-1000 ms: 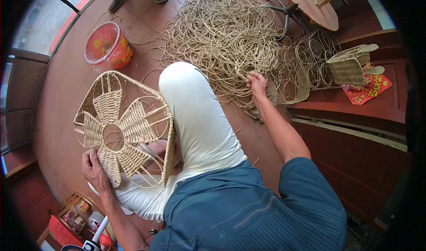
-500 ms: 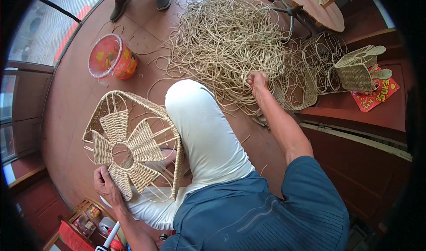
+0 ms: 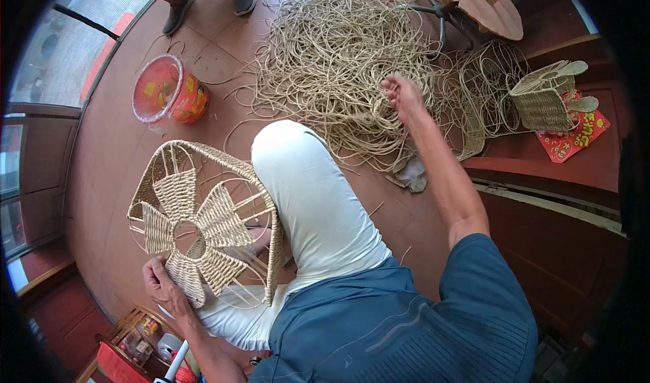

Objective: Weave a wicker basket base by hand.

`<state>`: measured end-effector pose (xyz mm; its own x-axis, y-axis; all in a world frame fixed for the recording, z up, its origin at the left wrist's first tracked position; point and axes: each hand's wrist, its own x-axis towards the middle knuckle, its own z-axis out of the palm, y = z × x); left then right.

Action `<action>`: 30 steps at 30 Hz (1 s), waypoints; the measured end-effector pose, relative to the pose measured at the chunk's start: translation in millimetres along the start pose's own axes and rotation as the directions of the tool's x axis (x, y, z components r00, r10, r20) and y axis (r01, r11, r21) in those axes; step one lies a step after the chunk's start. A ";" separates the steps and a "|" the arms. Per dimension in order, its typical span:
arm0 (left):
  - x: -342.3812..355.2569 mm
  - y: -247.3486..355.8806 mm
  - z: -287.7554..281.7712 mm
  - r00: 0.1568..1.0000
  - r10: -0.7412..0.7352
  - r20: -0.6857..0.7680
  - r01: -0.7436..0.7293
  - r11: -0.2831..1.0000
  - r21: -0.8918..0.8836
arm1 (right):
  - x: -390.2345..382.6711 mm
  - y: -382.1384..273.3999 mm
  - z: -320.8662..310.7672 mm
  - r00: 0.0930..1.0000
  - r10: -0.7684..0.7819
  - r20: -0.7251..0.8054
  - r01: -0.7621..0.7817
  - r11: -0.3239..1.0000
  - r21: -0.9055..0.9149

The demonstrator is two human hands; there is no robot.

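A woven straw basket piece (image 3: 208, 222) with a flower-shaped pattern and a round hole in its middle leans on my left thigh and against my raised right knee. My left hand (image 3: 164, 287) is closed on its lower left edge, thumb on top at the tip of one petal. Out to the right, my right hand (image 3: 405, 97) hovers over a big tangled heap of straw cord (image 3: 332, 65). Its fingers are loosely bent and apart, and no cord shows clearly in them.
A red patterned bucket (image 3: 191, 100) stands at the far left, near another person's shoes (image 3: 177, 14). On the right, a woven straw piece (image 3: 542, 105) rests by a red printed packet (image 3: 575, 137). A wooden round-topped table (image 3: 484, 10) is behind. A wooden box of small items (image 3: 139, 339) sits lower left.
My right hand has lifted away from the cord heap, up and slightly right, and its fingers have loosened. My left hand and the basket piece have hardly moved.
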<state>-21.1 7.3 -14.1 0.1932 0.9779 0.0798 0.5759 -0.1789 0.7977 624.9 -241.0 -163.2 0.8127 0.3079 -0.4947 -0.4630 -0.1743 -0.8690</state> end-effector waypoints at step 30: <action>-73.2 116.9 -34.2 0.850 0.061 0.523 0.315 0.738 -0.597 | -264.4 -69.0 103.1 0.694 0.065 0.718 -0.414 0.851 0.323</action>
<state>4.9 -81.5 93.7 0.6149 0.7637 -0.1966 0.0119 0.2402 0.9706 405.6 -214.0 27.6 0.2797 0.8733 -0.3988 -0.8449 0.0266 -0.5342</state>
